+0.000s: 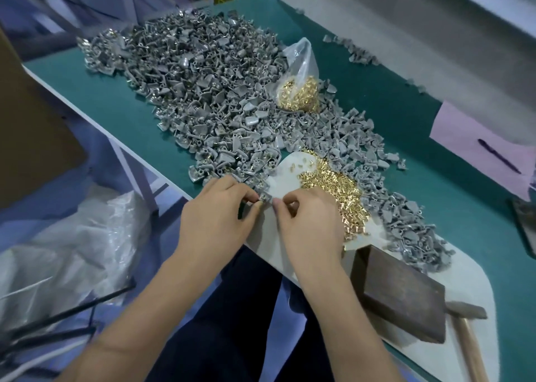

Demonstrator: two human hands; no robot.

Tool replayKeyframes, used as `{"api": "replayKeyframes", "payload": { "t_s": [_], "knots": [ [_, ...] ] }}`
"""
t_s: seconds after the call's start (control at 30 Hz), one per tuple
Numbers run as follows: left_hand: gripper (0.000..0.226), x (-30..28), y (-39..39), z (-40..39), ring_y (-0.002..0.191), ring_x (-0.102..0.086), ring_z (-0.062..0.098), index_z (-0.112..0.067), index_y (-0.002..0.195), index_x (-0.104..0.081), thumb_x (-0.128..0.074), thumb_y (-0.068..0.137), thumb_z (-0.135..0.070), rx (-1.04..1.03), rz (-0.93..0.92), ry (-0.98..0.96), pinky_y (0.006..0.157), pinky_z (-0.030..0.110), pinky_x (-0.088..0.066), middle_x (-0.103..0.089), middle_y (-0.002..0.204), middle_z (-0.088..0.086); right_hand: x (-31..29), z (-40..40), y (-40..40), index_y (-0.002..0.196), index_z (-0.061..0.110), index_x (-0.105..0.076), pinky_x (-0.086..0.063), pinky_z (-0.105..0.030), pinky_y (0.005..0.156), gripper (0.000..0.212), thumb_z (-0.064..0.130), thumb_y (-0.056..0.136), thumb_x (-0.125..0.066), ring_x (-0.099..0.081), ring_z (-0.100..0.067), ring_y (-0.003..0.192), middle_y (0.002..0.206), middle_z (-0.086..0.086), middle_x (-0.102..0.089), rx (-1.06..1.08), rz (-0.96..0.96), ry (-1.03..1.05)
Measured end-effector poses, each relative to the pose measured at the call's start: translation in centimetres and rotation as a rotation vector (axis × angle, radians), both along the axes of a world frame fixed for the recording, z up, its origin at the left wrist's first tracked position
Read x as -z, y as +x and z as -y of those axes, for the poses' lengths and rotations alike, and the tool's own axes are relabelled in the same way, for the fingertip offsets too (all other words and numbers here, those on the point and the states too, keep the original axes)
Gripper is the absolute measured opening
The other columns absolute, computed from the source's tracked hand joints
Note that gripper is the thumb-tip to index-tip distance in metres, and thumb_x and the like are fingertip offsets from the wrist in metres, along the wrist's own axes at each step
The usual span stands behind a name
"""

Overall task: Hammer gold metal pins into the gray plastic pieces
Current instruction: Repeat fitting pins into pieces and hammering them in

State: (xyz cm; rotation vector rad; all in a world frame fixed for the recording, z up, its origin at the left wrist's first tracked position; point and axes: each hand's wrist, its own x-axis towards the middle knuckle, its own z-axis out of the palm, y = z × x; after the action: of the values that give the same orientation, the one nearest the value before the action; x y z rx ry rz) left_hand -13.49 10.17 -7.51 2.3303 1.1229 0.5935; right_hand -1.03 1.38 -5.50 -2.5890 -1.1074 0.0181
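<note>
L hand point(216, 207) pinches 1 gray piece point(264, 198) at the near table edge, fingers curled on it. R hand point(304, 222) fingers curled just beside it; can't tell if they hold a pin. Loose gold pins point(333, 187) on white sheet point(285, 178) just R of hands. Big gray pile point(203, 91) behind, w/ bag of pins point(298, 91). Dark block point(400, 294) & hammer point(467, 323) at R, untouched.

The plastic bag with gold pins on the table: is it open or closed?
Open. The plastic bag lies on the gray pieces with its top loose and untied; gold pins fill its lower part.
</note>
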Motion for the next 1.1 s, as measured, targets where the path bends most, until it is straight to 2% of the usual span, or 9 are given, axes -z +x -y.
{"api": "replayKeyframes", "payload": {
  "t_s": [0.2, 0.3, 0.43, 0.57, 0.7, 0.8, 0.9, 0.97, 1.1],
  "knots": [
    [0.013, 0.3, 1.5, -0.4, 0.105, -0.053, 0.013, -0.032, 0.095, -0.071, -0.065, 0.092, -0.043, -0.01, -0.004, 0.012, 0.062, 0.033, -0.048, -0.06, 0.096, -0.011, 0.0, -0.4, 0.1, 0.089, 0.025, -0.075, -0.036, -0.032, 0.064, 0.024, 0.042, 0.099, -0.061, -0.049, -0.016, 0.095, 0.091, 0.009, -0.057, -0.004, 0.046, -0.031],
    [0.01, 0.1, 2.2, -1.0, 0.103, -0.054, 0.015, -0.029, 0.089, -0.072, -0.067, 0.091, -0.037, -0.039, -0.014, 0.05, 0.061, 0.03, -0.042, -0.057, 0.091, -0.01, 0.1, -0.2, 0.2, 0.092, 0.027, -0.073, -0.034, -0.031, 0.064, 0.02, 0.039, 0.099, -0.059, -0.05, -0.015, 0.097, 0.095, 0.01, -0.057, -0.004, 0.049, -0.04],
    [0.013, 0.2, 2.6, -2.0, 0.101, -0.051, 0.016, -0.028, 0.088, -0.072, -0.067, 0.092, -0.039, -0.044, -0.033, 0.032, 0.065, 0.03, -0.036, -0.049, 0.088, -0.011, -0.2, 0.8, 0.3, 0.103, 0.022, -0.059, -0.038, -0.032, 0.069, 0.014, 0.033, 0.103, -0.05, -0.053, -0.015, 0.094, 0.1, 0.008, -0.057, -0.053, 0.008, 0.137],
    [0.014, 0.5, 2.2, -1.9, 0.092, -0.046, 0.015, -0.021, 0.086, -0.071, -0.073, 0.089, -0.034, 0.019, 0.079, -0.017, 0.07, 0.03, -0.035, -0.048, 0.085, -0.01, -1.0, 3.4, 1.0, 0.108, 0.021, -0.06, -0.054, -0.038, 0.077, 0.011, 0.028, 0.104, -0.053, -0.06, -0.007, 0.088, 0.097, 0.013, -0.062, -0.031, -0.207, 0.356],
    [0.013, -0.8, 2.9, 0.5, 0.093, -0.052, 0.018, -0.018, 0.091, -0.074, -0.071, 0.091, -0.031, 0.146, 0.203, 0.015, 0.071, 0.033, -0.042, -0.056, 0.088, -0.008, -1.9, 7.6, 2.2, 0.116, 0.033, -0.068, -0.058, -0.034, 0.085, 0.02, 0.03, 0.1, -0.058, -0.064, -0.003, 0.095, 0.103, 0.02, -0.067, 0.088, -0.262, 0.503],
    [0.018, -2.4, 4.3, 3.0, 0.093, -0.051, 0.009, -0.028, 0.093, -0.073, -0.062, 0.093, -0.042, 0.275, 0.237, -0.034, 0.068, 0.029, -0.045, -0.057, 0.089, -0.015, -2.2, 11.7, 3.5, 0.106, 0.046, -0.069, -0.057, -0.036, 0.085, 0.017, 0.036, 0.1, -0.056, -0.067, -0.007, 0.093, 0.102, 0.018, -0.071, 0.23, -0.221, 0.615],
    [0.017, -3.3, 6.1, 5.3, 0.092, -0.049, 0.001, -0.035, 0.093, -0.069, -0.057, 0.095, -0.046, 0.403, 0.246, -0.112, 0.07, 0.021, -0.043, -0.057, 0.091, -0.018, -2.1, 16.0, 4.7, 0.098, 0.045, -0.068, -0.053, -0.021, 0.086, 0.013, 0.041, 0.101, -0.056, -0.069, -0.008, 0.095, 0.098, 0.017, -0.073, 0.386, -0.115, 0.72],
    [0.017, -3.5, 7.3, 6.7, 0.089, -0.05, 0.002, -0.033, 0.091, -0.066, -0.055, 0.099, -0.043, 0.503, 0.233, -0.177, 0.071, 0.023, -0.044, -0.054, 0.091, -0.016, -1.4, 18.7, 5.3, 0.095, 0.044, -0.07, -0.05, -0.015, 0.085, 0.011, 0.037, 0.096, -0.061, -0.069, -0.008, 0.097, 0.097, 0.017, -0.074, 0.491, -0.097, 0.823],
    [0.022, -4.0, 9.9, 9.1, 0.087, -0.048, 0.002, -0.036, 0.084, -0.053, -0.046, 0.105, -0.031, 0.684, 0.141, -0.219, 0.068, 0.03, -0.038, -0.048, 0.088, -0.016, 1.0, 22.0, 5.7, 0.097, 0.039, -0.072, -0.052, -0.019, 0.088, 0.01, 0.031, 0.092, -0.069, -0.07, -0.011, 0.097, 0.098, 0.012, -0.075, 0.571, -0.073, 0.924]
  ]
}}
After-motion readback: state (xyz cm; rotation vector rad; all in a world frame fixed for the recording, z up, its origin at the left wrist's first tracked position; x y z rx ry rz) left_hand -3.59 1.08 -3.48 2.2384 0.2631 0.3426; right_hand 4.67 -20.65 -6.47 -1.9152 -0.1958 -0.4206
